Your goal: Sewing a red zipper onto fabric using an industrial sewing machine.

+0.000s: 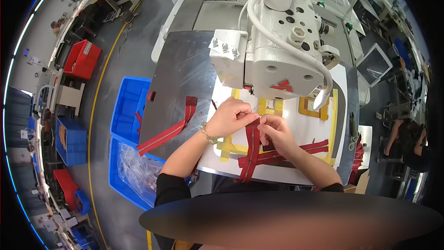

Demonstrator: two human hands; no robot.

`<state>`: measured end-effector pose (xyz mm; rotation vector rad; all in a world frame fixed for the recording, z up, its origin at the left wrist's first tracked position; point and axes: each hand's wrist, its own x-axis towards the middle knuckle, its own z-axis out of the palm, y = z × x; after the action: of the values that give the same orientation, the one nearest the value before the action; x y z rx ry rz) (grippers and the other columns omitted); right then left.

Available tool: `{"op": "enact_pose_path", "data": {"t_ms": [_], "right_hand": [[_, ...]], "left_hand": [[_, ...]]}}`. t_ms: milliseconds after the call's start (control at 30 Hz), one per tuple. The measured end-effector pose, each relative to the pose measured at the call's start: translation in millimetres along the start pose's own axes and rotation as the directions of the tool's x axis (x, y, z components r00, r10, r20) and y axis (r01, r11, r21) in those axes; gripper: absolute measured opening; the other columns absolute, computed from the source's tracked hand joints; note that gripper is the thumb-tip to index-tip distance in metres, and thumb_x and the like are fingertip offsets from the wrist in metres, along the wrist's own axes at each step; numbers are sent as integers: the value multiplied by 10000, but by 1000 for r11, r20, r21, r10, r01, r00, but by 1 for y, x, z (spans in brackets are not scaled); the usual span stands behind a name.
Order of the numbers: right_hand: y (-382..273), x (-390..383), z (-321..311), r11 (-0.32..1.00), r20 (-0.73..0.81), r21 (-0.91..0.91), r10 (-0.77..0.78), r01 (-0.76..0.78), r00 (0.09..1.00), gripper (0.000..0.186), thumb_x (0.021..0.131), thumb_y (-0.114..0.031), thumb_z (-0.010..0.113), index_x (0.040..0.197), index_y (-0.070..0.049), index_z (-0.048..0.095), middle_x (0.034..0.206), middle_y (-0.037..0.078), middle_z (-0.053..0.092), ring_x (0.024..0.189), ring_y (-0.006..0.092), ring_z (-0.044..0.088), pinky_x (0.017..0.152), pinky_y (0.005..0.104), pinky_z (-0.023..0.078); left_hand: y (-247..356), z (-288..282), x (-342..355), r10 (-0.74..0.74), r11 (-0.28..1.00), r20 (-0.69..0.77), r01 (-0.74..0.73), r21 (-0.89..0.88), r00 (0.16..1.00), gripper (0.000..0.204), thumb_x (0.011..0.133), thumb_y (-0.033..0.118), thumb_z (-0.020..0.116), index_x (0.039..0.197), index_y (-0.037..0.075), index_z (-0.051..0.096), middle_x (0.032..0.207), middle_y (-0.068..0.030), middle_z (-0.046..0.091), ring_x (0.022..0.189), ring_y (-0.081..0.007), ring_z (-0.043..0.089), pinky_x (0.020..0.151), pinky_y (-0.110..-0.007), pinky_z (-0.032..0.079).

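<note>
A red zipper [252, 148] with metal teeth hangs down toward me, its upper end between my two hands. My left hand [230, 116], with a bracelet at the wrist, is closed on that end from the left. On its right edge, my right hand [275, 130] pinches the same end. A second red zipper [316, 147] lies crosswise on the white board, partly under my right forearm and the held one. To the left, another red zipper [170, 131] with a dark red end patch rests on the metal plate. Just beyond my hands stands a white sewing machine head [283, 67].
Yellow tape [226, 147] and a yellow frame [303, 106] sit on the white board. Blue bins [124, 132] stand left of the metal plate [178, 60]. Scissors [353, 143] lie at the right edge, near bundled red zippers [358, 155]. Another person [409, 141] is farther right.
</note>
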<state>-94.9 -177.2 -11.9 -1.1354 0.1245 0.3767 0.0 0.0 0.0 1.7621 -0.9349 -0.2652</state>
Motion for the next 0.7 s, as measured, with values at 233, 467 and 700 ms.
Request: {"op": "enact_pose_path", "data": {"t_ms": [233, 467, 700], "right_hand": [[0, 0, 1, 1000, -6, 17, 4, -4, 1000, 78, 886, -107, 578, 855, -59, 526, 608, -5, 554, 479, 72, 529, 443, 198, 356], [0, 1, 6, 999, -37, 40, 23, -22, 999, 103, 894, -120, 580, 842, -65, 511, 626, -14, 537, 467, 64, 513, 431, 188, 343], [3, 2, 5, 1000, -31, -26, 13, -14, 999, 116, 893, -114, 600, 836, -66, 510, 644, -25, 525, 460, 54, 497, 424, 191, 332]], "left_hand": [[2, -1, 1, 13, 1000, 1, -13, 6, 1000, 380, 826, 150, 668, 557, 29, 429, 460, -76, 361, 405, -199, 321, 431, -327, 253], [1, -1, -1, -39, 999, 4, 40, -27, 999, 373, 829, 147, 664, 562, 23, 435, 459, -71, 356, 409, -171, 308, 425, -312, 249], [-5, 3, -2, -74, 993, 8, 74, -92, 997, 381, 851, 163, 651, 568, 19, 441, 459, -46, 340, 421, -129, 289, 423, -295, 237]]}}
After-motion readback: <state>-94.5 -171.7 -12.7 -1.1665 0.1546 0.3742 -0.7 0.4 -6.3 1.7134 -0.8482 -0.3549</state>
